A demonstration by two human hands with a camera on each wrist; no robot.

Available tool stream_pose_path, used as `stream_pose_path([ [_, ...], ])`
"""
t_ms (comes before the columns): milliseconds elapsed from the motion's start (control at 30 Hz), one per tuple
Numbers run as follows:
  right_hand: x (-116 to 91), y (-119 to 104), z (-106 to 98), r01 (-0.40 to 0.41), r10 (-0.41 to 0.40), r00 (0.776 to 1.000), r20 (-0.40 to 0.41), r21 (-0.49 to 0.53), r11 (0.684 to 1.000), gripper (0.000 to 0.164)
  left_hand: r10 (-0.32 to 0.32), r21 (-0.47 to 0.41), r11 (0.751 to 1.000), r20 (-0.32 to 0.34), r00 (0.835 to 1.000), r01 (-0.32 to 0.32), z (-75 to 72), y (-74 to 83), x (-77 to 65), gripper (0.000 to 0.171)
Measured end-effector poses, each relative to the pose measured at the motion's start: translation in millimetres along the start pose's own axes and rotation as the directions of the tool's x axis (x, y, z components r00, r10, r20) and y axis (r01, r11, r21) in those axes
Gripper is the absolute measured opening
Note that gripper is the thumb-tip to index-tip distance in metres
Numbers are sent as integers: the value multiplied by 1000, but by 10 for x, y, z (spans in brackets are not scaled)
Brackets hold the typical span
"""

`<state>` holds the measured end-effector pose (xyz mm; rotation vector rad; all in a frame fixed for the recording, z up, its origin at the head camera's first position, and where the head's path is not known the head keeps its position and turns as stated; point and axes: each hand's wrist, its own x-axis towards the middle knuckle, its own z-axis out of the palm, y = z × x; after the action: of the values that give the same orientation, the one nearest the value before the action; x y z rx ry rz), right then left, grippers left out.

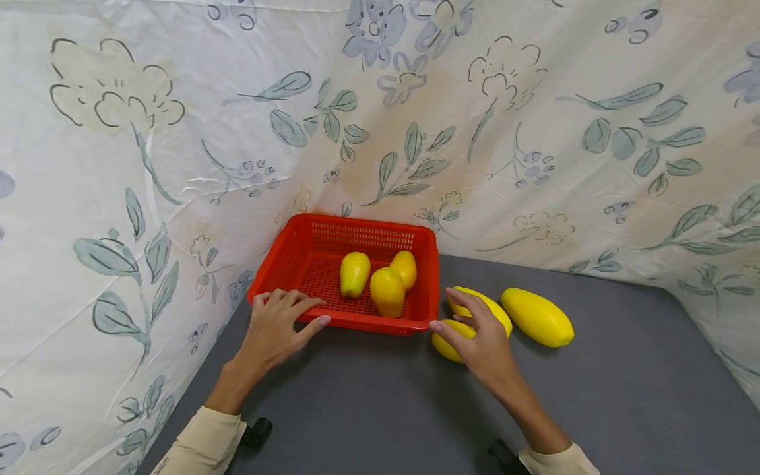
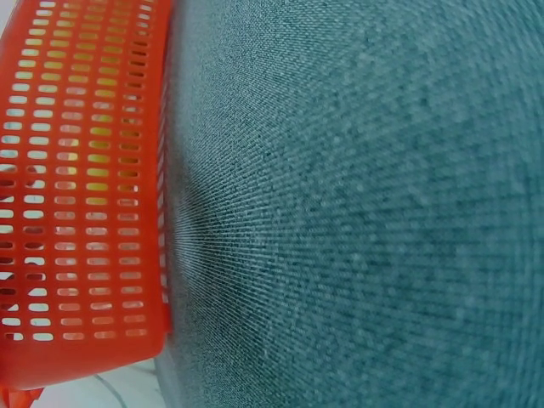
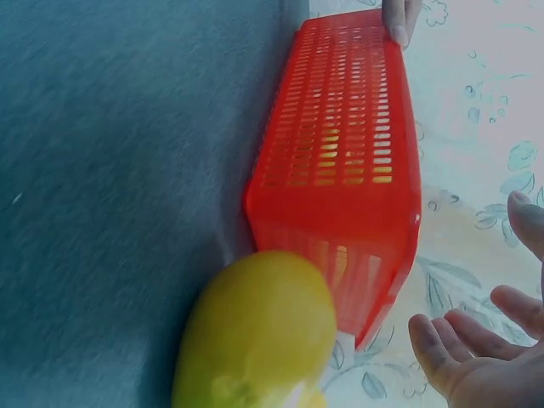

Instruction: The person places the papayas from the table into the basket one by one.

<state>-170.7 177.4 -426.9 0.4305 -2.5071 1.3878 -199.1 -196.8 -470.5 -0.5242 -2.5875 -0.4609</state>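
A red plastic basket [image 1: 356, 321] with slotted walls stands on the grey tabletop. Inside it lie three yellow fruits, one [image 1: 354, 274] apart from the other two [image 1: 388, 290]. My left hand [image 1: 278, 333] holds the near rim at the left, fingers over the edge and thumb outside. In the left wrist view only the basket wall [image 2: 85, 212] shows, not the hand. My right hand [image 1: 488, 346], fingers parted and holding nothing, hovers by the basket's near right corner. Below it are two long yellow fruits [image 1: 488, 305] [image 1: 449, 343], partly hidden by it; one fruit [image 3: 259, 327] fills the right wrist view's bottom.
Another long yellow fruit [image 1: 537, 317] lies on the table [image 1: 380, 409] further right. A floral cloth [image 1: 534, 165] hangs behind the basket and along the left side, close to the basket's back and left walls.
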Motion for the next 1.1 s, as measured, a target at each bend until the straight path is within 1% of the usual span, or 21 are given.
stream_pose_path([
  [167, -62, 92, -96, 1, -2, 1000, -27, -54, 999, 61, 1, 3, 1000, -2, 1000, -1, 2, -5, -1, 43],
  [300, -104, 158, -190, -1, -5, 999, -54, -104, 995, 61, 2, 6, 1000, -6, 1000, -2, 12, -16, -3, 43],
  [400, -128, 206, -264, -7, -1, 998, -68, -121, 993, 63, 2, 1, 1000, -8, 1000, -2, 13, -20, -6, 42],
  [600, -157, 297, -390, -21, 10, 997, -82, -134, 991, 64, 1, -11, 1000, -3, 1000, -1, 8, -23, -5, 41],
  [733, -169, 333, -460, -20, 10, 996, -92, -113, 993, 64, 4, 3, 1000, -5, 1000, -4, 6, -24, -2, 42],
  [867, -183, 338, -523, -45, 34, 994, -104, -100, 994, 65, 12, -2, 1000, -21, 1000, -12, 8, -26, -2, 43],
  [967, -193, 343, -571, -66, 53, 992, -115, -109, 992, 65, 18, -10, 1000, -31, 999, -19, 10, -23, 2, 42],
  [1100, -203, 366, -645, -78, 62, 989, -135, -117, 990, 65, 16, -13, 1000, -28, 999, -16, 5, -16, 5, 40],
])
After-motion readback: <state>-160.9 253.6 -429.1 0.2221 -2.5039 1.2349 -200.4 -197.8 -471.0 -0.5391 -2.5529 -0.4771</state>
